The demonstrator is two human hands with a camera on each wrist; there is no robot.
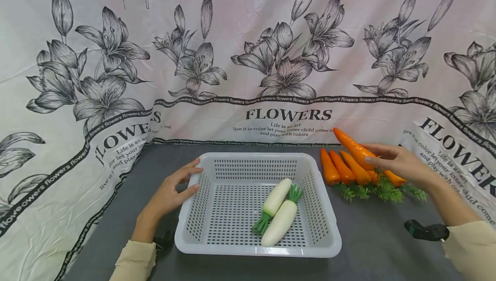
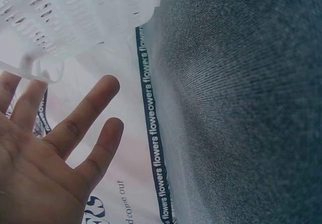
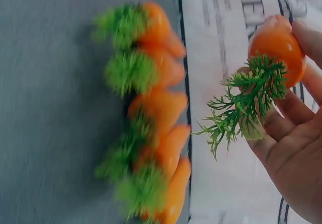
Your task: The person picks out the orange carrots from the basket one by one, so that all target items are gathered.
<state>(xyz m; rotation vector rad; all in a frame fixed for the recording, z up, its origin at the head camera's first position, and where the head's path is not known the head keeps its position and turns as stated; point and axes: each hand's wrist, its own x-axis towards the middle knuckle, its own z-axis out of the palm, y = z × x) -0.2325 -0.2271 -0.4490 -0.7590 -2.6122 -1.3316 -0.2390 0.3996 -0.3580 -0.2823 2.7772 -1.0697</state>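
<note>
An orange carrot (image 1: 353, 146) is gripped in my right hand (image 1: 403, 165), lifted over a row of other carrots (image 1: 346, 172). In the right wrist view the held carrot (image 3: 277, 50) shows its thick end and green leafy top, with thumb and fingers around it. My left hand (image 1: 170, 192) touches the left rim of a white perforated plastic basket (image 1: 255, 251). Its fingers (image 2: 83, 108) look spread and mostly straight in the left wrist view. Two white radishes (image 1: 280, 223) with green stems lie side by side in the basket, right of its middle.
The carrots' leafy green tops (image 1: 387, 188) spread toward the front on the dark grey table (image 1: 372, 246). A white cloth (image 1: 193, 119) printed with flowers and lettering rises behind the table and along both sides. Dark devices (image 1: 426, 231) are worn at the wrists.
</note>
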